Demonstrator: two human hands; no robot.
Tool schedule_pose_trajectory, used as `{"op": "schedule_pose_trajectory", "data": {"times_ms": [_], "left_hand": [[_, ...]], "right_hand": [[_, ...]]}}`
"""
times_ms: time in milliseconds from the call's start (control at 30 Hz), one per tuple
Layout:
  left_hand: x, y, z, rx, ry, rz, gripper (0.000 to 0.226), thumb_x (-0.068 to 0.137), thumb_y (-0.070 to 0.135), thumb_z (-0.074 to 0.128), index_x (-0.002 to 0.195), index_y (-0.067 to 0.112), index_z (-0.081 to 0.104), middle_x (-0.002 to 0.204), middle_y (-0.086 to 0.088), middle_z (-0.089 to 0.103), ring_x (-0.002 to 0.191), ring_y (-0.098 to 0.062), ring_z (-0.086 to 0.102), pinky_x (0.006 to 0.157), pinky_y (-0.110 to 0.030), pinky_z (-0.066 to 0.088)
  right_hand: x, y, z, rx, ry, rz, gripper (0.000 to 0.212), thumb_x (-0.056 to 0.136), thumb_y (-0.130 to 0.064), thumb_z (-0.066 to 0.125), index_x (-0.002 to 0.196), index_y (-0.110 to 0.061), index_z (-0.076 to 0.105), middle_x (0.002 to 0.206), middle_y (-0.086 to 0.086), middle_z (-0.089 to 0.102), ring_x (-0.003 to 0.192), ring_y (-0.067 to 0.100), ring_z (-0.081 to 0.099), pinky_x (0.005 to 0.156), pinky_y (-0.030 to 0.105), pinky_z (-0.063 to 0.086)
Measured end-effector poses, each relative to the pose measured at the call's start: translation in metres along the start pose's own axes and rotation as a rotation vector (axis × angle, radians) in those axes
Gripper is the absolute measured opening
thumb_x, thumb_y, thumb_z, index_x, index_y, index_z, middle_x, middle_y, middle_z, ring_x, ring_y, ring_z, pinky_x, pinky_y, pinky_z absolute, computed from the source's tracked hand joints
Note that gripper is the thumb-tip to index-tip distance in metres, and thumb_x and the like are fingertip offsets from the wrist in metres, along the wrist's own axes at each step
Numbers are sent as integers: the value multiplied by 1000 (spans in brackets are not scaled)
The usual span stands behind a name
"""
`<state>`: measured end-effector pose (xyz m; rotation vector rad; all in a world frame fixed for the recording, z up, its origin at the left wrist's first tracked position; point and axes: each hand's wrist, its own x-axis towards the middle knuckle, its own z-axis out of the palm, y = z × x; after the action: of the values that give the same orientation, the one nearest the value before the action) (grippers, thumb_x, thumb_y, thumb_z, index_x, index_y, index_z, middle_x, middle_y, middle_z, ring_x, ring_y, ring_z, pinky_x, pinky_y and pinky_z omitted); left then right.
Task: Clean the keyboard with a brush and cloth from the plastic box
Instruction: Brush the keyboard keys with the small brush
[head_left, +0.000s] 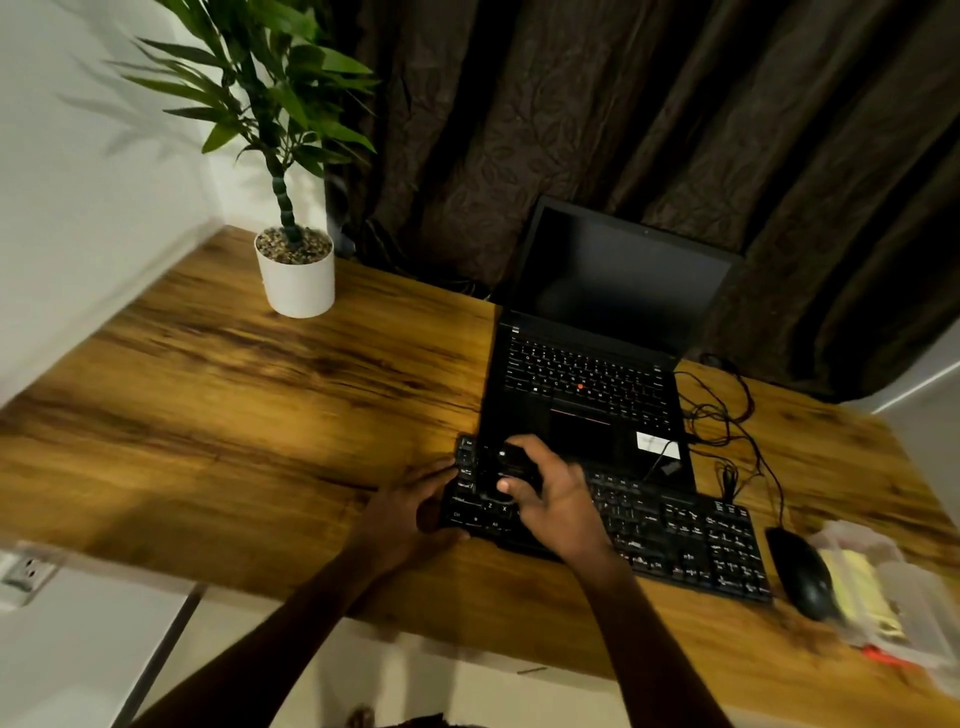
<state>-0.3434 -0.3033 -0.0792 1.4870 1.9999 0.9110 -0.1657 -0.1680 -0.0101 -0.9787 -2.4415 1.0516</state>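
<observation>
A black external keyboard (691, 540) lies on the wooden desk in front of an open black laptop (587, 384). My left hand (410, 506) grips the keyboard's left end. My right hand (550, 493) is over the keyboard's left keys, fingers closed around a dark object that looks like a black brush (506, 470); its shape is blurred. At the desk's right edge sits a clear plastic box (883, 587) with a yellow cloth (862, 587) inside.
A black mouse (802, 571) lies between the keyboard and the box. Thin cables (727, 415) loop right of the laptop. A potted plant in a white pot (296, 280) stands at the back left. An orange item (883, 657) lies by the box. Dark curtains hang behind.
</observation>
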Motion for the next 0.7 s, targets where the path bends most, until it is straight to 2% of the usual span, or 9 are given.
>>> {"op": "schedule_pose_trajectory", "data": {"times_ms": [100,233,333,433,500,600,700], "left_hand": [[0,-1,0,-4,-4,-16,105,61,95,45,148,36,38,147,34,22,136,6,18,110,-25,22],[-1,-2,1,12,-22,-41,95,67,85,57,148,42,34,149,37,19,139,4,18,112,-30,22],[1,-2,2,12,-31,-41,96,66,88,53,148,44,33,151,37,19,140,2,19,115,-36,23],[0,-3,2,3,-38,-37,98,64,91,50,148,44,32,149,37,17,139,2,19,116,-37,23],[-1,-1,0,-18,-29,-36,102,60,94,48,148,43,33,145,37,18,138,2,20,114,-33,23],[-1,3,-3,-29,-11,-32,115,52,100,39,148,37,37,140,34,21,130,7,19,108,-20,20],[0,2,-3,-22,-6,-37,116,51,102,38,148,38,37,141,33,22,129,8,18,109,-21,21]], "right_hand": [[0,-4,-2,22,4,2,37,94,-25,67,123,-43,53,98,-3,69,79,11,69,63,32,62],[-5,16,-25,-18,3,55,42,92,-25,68,128,-40,52,97,-2,68,72,15,69,59,30,61],[-5,31,-30,-69,11,84,45,91,-38,67,129,-51,46,104,3,66,73,18,68,65,38,62],[1,27,-15,-87,-3,68,44,92,-43,63,127,-59,43,106,0,64,88,18,66,72,42,62],[5,19,-1,-72,-23,33,42,92,-43,61,127,-59,43,103,-2,65,92,20,65,72,44,61],[9,5,13,-42,-40,-15,37,92,-45,59,125,-56,46,103,-2,65,94,19,65,73,44,61],[11,2,7,-9,-26,-26,36,93,-34,65,122,-50,50,103,-4,66,89,11,67,72,38,62]]}}
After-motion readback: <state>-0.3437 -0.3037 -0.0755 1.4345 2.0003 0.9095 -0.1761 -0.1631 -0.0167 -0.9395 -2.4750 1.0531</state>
